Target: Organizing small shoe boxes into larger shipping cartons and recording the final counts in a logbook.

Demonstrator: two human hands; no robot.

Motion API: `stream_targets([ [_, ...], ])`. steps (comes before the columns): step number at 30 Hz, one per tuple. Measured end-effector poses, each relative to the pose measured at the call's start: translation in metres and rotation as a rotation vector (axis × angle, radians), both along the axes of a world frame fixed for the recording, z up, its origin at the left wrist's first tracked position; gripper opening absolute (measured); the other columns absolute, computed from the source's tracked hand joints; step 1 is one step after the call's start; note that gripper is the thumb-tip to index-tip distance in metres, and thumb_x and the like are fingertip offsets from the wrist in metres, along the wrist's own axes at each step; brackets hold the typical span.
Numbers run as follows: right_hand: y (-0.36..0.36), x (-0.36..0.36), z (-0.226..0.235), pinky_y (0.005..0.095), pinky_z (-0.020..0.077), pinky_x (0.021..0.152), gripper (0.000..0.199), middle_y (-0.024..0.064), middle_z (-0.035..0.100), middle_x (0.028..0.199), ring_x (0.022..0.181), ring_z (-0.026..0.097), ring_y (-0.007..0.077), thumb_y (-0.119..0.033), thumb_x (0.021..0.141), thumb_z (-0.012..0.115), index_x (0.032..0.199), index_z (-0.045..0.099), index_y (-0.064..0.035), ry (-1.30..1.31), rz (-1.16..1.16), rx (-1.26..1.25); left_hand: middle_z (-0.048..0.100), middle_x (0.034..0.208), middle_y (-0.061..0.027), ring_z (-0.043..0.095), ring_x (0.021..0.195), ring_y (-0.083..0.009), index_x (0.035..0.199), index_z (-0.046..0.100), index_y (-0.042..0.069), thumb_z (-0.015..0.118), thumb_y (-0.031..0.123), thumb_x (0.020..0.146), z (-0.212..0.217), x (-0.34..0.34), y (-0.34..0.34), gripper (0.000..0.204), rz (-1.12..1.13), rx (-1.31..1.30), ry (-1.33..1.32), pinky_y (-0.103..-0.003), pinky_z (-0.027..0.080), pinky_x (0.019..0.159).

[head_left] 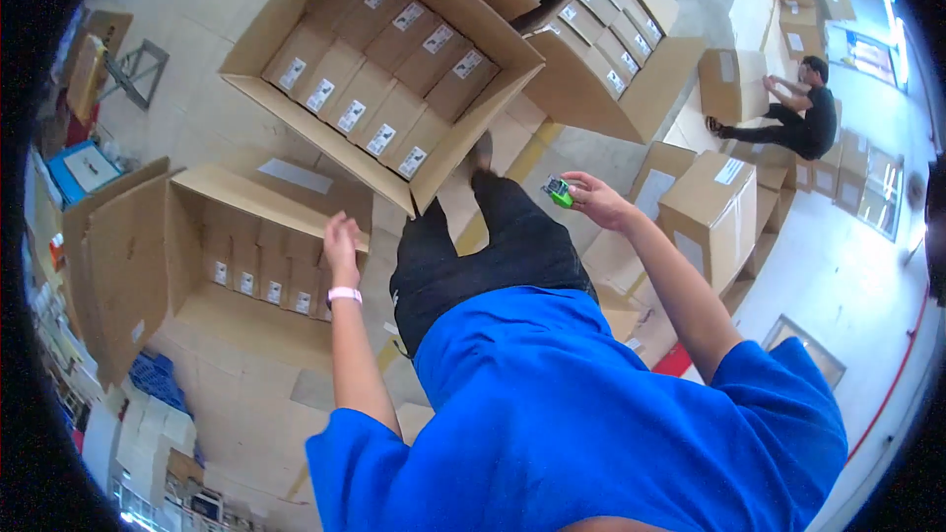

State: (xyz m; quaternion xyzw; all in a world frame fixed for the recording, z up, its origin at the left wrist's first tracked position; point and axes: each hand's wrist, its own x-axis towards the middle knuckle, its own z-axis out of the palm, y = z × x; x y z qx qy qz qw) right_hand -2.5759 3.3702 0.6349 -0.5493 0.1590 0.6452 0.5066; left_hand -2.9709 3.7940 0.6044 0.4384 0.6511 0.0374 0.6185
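Observation:
My right hand (599,203) is closed around a small bright green and dark gadget (559,192), held out in front of my right thigh. Its exact kind is too small to make out. My left hand (342,244), with a pink band at its wrist, is empty, its fingers loosely stretched by the rim of an open carton (241,199). Whether it touches that rim I cannot tell. Labelled brown boxes (274,261) stand in a row inside this carton. Directly ahead, a larger open carton (330,138) holds two rows of labelled boxes (379,103).
More open cartons (581,84) of boxes stand beyond. Closed cartons (705,202) are stacked at my right. A person (813,113) in dark clothes sits by a carton (732,84) at the far right. A blue crate (158,379) lies at the left.

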Motion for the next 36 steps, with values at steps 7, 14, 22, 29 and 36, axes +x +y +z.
stream_targets([
  [7,0.094,0.130,-0.161,0.0331,0.0508,0.098,0.032,0.0114,0.068,0.119,0.109,0.065,0.0194,-0.018,0.106,0.058,0.132,0.059,-0.0003,-0.488,0.776,-0.089,0.061,0.134,-0.0181,0.059,0.120,-0.0273,0.148,0.040,0.002,0.049,0.033,0.110,-0.131,0.169,0.011,0.049,0.041,0.284,0.099,-0.040,0.046,0.102],
  [14,0.210,0.177,-0.232,0.0519,0.0494,0.092,0.029,0.0254,0.064,0.116,0.111,0.060,0.0470,-0.019,0.106,0.051,0.131,0.050,-0.0049,-1.165,0.797,0.174,0.065,0.108,-0.0392,0.062,0.101,-0.0563,0.137,0.043,-0.006,0.039,0.024,0.111,-0.199,0.199,-0.028,0.040,-0.047,0.761,0.659,-0.063,0.048,0.081],
  [22,0.201,0.173,-0.283,0.0521,0.0540,0.083,0.032,0.0206,0.066,0.114,0.098,0.066,0.0430,-0.022,0.105,0.053,0.131,0.052,-0.0049,-1.340,0.995,0.135,0.067,0.101,-0.0374,0.064,0.097,-0.0543,0.131,0.046,-0.005,0.041,0.021,0.110,-0.202,0.210,-0.044,0.034,-0.070,0.844,0.785,-0.063,0.049,0.079],
  [29,0.223,0.222,-0.337,0.0458,0.0552,0.066,0.029,0.0094,0.072,0.104,0.085,0.071,0.0338,-0.037,0.105,0.055,0.125,0.059,-0.0167,-1.575,0.891,0.126,0.065,0.099,-0.0392,0.062,0.096,-0.0565,0.123,0.047,-0.006,0.041,0.018,0.110,-0.250,0.227,-0.034,0.028,-0.225,0.865,0.882,-0.064,0.049,0.076],
  [36,0.222,0.228,-0.358,0.0478,0.0586,0.070,0.032,0.0095,0.074,0.094,0.092,0.073,0.0327,-0.044,0.103,0.052,0.105,0.062,-0.0137,-1.543,0.799,0.153,0.061,0.108,-0.0414,0.061,0.100,-0.0580,0.110,0.047,-0.010,0.037,0.023,0.111,-0.282,0.182,-0.040,0.034,-0.245,1.068,0.805,-0.063,0.048,0.080],
])
